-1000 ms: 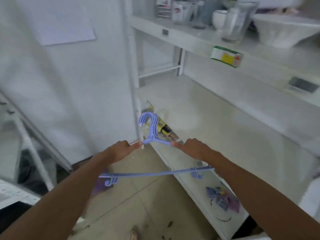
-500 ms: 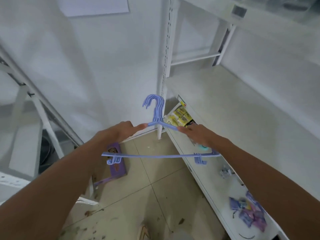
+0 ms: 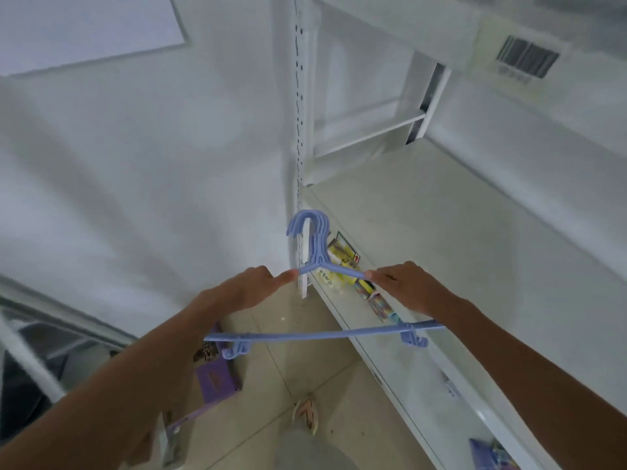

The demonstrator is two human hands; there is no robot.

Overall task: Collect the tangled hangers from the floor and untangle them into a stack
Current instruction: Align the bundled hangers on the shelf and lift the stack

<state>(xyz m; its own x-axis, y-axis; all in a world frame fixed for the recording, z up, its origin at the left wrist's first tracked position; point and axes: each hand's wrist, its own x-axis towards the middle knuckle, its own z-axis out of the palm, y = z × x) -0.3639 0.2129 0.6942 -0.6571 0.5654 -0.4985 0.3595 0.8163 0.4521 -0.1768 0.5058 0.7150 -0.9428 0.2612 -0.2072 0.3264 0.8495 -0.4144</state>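
The stacked blue hangers (image 3: 315, 262) hang between the hands, left hand (image 3: 244, 290) and right hand (image 3: 403, 286) each pinching a shoulder.

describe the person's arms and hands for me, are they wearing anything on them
Both arms are bare as far as the frame shows: no sleeves, gloves, watch or bracelets visible. The left hand and right hand show no rings on the sides facing the camera.

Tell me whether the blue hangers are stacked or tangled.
Stacked: the blue hangers show hooks nested together, bars aligned, held by both hands.
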